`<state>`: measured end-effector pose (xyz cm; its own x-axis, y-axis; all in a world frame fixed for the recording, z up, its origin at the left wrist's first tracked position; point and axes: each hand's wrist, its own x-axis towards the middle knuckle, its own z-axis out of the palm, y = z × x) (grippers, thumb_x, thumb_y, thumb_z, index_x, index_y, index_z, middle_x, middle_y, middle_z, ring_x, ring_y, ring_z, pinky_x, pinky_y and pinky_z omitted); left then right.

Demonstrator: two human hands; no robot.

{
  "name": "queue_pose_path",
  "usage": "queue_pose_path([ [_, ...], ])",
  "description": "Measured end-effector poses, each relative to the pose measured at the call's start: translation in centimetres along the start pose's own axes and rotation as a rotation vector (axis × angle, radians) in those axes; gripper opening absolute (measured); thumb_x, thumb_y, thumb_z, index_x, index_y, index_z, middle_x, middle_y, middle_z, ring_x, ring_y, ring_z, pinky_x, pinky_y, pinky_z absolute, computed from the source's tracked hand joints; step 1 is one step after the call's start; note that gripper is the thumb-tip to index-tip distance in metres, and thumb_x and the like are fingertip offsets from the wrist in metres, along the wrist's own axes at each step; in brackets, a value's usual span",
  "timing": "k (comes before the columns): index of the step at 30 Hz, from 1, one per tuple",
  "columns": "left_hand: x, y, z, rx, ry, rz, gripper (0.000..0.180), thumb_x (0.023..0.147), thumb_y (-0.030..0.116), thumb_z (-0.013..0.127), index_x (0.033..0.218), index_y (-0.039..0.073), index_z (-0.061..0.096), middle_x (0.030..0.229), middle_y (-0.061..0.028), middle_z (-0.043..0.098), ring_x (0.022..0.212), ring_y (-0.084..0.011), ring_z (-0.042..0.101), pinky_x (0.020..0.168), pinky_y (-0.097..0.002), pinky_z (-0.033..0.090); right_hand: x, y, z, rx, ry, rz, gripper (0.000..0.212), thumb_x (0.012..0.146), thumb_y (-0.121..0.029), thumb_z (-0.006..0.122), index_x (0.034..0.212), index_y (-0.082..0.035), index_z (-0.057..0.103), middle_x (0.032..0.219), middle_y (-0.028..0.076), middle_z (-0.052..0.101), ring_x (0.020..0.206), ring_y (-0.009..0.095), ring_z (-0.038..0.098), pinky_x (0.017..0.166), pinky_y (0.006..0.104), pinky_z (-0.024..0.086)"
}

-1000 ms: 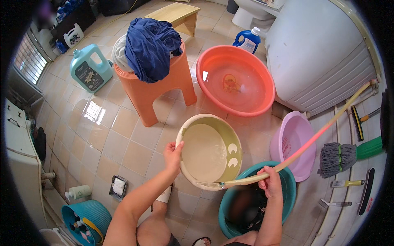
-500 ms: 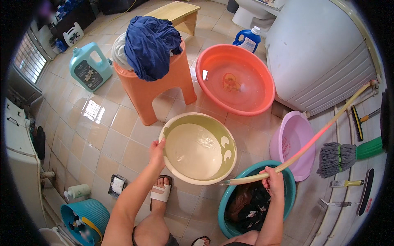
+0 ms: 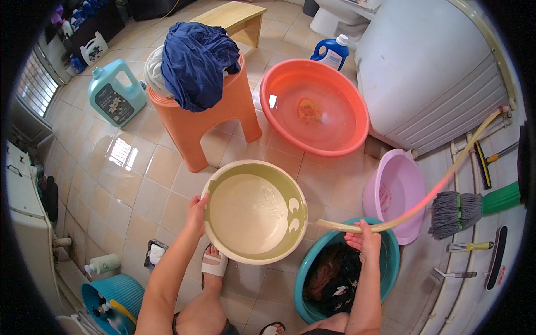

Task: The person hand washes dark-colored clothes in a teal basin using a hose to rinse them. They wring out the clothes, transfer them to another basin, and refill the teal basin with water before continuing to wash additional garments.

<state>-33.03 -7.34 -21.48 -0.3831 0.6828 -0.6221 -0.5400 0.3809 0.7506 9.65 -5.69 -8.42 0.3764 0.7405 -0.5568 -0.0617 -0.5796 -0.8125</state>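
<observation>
My left hand is closed on the left rim of a round cream-and-green basin with two white crescent shapes on its inner wall. Shallow, rippling water covers its bottom. In my right hand lies a pale yellowish hose with a pink stretch, held by the thumb with the fingers loosely under it. Its free end is just right of the basin, and its other end joins a pipe at the wall. Under my right hand stands a teal tub holding dark wet clothes.
An orange stool bears bundled blue cloth. Beyond the basin are a red tub of water and a lilac basin. A mop and brushes hang at right. Detergent jugs and a blue basket stand around.
The cream-and-green basin has shifted left and a little nearer me with my left hand. The hose end has moved up and right, off the basin's rim, and my right fingers have loosened.
</observation>
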Motion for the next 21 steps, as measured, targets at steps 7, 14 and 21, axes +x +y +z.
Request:
queue_pose_path([
  [7,-0.6,-0.3,-0.4,0.026,-0.075,-0.008,0.022,0.087,0.025,0.055,0.091,0.005,0.049,0.082,-0.0061,0.056,0.073,-0.0173,0.056,0.065,-0.0323,0.049,0.1,0.3,1.0,0.152,0.008,-0.057,0.039,0.086,-0.032,0.056,0.103,0.003,0.054,0.078,0.017,0.062,0.065,0.022,0.064,0.056,0.0283,0.055],
  [14,-2.6,-0.4,1.6,-0.048,-0.127,-0.026,0.016,0.085,0.019,0.058,0.086,0.006,0.050,0.077,-0.0033,0.056,0.066,-0.0122,0.054,0.063,-0.0271,0.046,-0.1,0.1,2.0,0.379,-0.108,-0.091,0.038,0.088,-0.033,0.054,0.104,0.001,0.053,0.080,0.015,0.062,0.071,0.021,0.064,0.060,0.0288,0.054],
  [21,-2.6,-2.7,3.1,0.129,-0.261,0.081,0.016,0.085,0.021,0.058,0.086,0.007,0.051,0.076,-0.0010,0.057,0.067,-0.0072,0.052,0.062,-0.0227,0.042,-1.5,-1.4,3.1,0.480,-0.231,-0.107,0.035,0.091,-0.035,0.048,0.102,-0.002,0.052,0.077,0.013,0.062,0.068,0.020,0.063,0.061,0.0300,0.054],
])
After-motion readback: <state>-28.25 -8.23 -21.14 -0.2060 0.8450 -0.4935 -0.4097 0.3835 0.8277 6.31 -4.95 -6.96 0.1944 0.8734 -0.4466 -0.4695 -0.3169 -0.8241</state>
